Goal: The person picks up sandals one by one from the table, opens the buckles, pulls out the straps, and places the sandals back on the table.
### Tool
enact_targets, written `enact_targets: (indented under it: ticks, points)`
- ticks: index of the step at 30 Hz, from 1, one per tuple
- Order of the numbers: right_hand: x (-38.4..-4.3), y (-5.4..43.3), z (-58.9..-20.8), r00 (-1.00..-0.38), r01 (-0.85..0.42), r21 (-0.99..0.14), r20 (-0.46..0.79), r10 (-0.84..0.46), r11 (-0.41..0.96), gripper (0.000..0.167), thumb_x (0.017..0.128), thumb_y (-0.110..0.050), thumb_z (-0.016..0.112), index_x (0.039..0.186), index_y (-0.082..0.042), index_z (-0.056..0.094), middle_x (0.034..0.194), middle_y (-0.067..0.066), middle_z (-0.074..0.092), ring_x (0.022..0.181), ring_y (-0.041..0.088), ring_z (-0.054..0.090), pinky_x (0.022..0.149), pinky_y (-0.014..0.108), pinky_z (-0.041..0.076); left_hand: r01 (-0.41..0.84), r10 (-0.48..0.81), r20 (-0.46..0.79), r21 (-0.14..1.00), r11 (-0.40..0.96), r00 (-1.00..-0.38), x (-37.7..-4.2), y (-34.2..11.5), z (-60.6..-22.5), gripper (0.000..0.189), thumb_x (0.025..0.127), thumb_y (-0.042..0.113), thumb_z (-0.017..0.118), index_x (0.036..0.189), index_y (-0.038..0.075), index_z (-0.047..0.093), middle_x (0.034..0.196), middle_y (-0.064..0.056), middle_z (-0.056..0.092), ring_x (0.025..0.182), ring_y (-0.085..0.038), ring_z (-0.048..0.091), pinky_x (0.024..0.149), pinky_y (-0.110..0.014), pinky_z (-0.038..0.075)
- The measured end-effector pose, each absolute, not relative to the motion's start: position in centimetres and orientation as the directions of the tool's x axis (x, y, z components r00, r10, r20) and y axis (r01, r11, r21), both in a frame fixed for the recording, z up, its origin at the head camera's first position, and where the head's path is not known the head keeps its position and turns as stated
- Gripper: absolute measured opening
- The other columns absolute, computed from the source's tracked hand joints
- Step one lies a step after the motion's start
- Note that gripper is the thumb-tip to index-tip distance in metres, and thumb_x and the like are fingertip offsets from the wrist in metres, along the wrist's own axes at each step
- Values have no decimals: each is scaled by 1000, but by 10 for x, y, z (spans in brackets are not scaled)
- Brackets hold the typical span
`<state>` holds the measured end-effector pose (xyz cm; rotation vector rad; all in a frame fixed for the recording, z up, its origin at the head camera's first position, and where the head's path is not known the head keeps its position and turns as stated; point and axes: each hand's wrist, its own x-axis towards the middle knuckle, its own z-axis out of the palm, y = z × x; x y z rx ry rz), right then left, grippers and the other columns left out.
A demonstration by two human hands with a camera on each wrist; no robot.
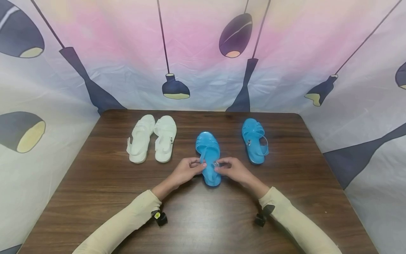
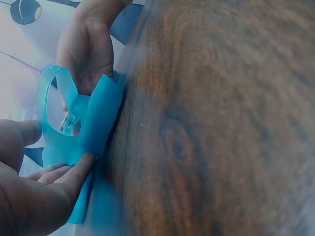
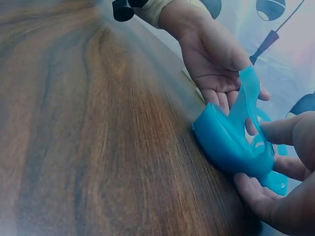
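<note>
A blue jelly sandal (image 1: 207, 148) lies toe away on the table between both hands. My left hand (image 1: 187, 171) is at its left side, thumb and fingers pinching its loose ankle strap (image 1: 203, 155). The right hand (image 1: 236, 171) pinches the buckle side of the sandal, close to the small metal buckle (image 1: 216, 164). In the left wrist view, the left fingers (image 2: 74, 174) rest along the sandal's side below the raised heel strap (image 2: 47, 93). The right wrist view has the right fingers (image 3: 256, 194) under the sandal's edge, with the thumb against the strap.
A second blue sandal (image 1: 255, 143) stands at the back right. Two white sandals (image 1: 139, 139) sit side by side at the back left. The brown wood table (image 1: 203, 218) ends at a patterned cloth backdrop (image 1: 203, 53) behind.
</note>
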<state>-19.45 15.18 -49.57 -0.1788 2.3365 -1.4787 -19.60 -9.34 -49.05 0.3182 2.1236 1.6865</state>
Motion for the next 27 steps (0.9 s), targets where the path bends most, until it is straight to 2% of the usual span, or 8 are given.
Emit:
enact_targets:
  ticks: [4,8,18,22,27]
  points:
    - [-194,150,-496,-930,96,-892,-239,-281,441,45,93,-31,77,129,-6,67,123,10,68,102,21,68,88,40,59,-85,413,-178,968,235,-893,-195,-93,-491,43,102,28,66,131,-4,63,122,-17,72,114,-25,70,95,-36,57]
    - [-192,150,-496,-938,116,-901,-237,-252,417,45,94,-29,77,131,-7,66,129,10,66,113,24,64,93,42,57,-88,398,-183,966,244,-899,-194,-93,-489,40,101,28,67,128,-1,66,118,-13,74,112,-22,71,94,-36,57]
    - [-184,150,-494,-937,242,-936,-294,-189,255,44,91,-27,79,131,-11,69,131,8,68,124,27,63,99,43,55,-53,395,-145,971,235,-907,-189,-91,-484,38,100,27,69,126,0,68,115,-12,75,110,-22,71,92,-35,58]
    - [-182,150,-490,-952,226,-949,-263,-157,221,45,90,-25,80,132,-11,69,135,10,66,131,31,58,101,44,53,-23,385,-113,973,231,-916,-190,-89,-481,39,100,27,69,127,0,67,115,-13,75,109,-23,72,91,-36,59]
    - [-180,150,-478,-962,204,-966,-228,-150,161,49,91,-23,80,135,-7,66,141,16,61,133,33,56,100,43,53,30,362,-54,974,223,-930,-194,-85,-475,42,100,28,68,130,-1,65,119,-15,74,112,-26,71,93,-39,58]
